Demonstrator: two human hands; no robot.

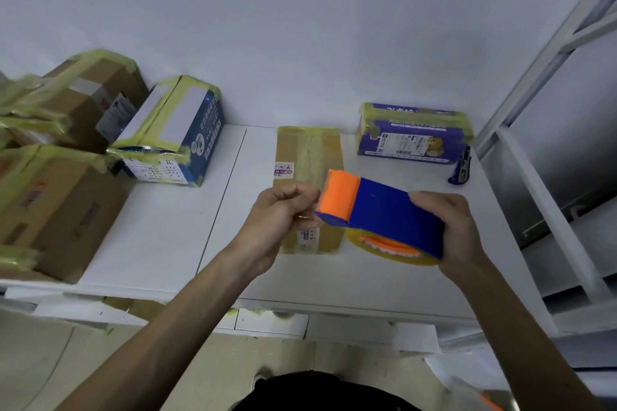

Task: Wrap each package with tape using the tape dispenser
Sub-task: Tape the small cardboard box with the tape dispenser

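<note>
We see the tape dispenser [384, 210] held in the air above the table [160, 237], between the two hands. The right hand [457, 230] wraps around its rear end at 3 o'clock. The left hand [280, 220] is at its front end at 9 o'clock, fingers curled and thumb against forefinger just beside the roller. We cannot tell whether a tape end lies between them.

The dispenser has a boxy blue plastic body with a matte orange roller in front. A glossy yellowish tape roll [394, 255] on an orange toothed hub hangs beneath it.

Under the hands a flat brown cardboard package [309, 157] lies on the smooth white tabletop, with a shiny tape strip running along its length. At 1 o'clock stands a purple package [414, 135] banded in yellow tape, with a small dark blue tool [462, 167] beside it. At 10 o'clock a blue-and-white box [173, 133] leans, and brown taped cartons [63, 203] are stacked at 9 o'clock.
</note>
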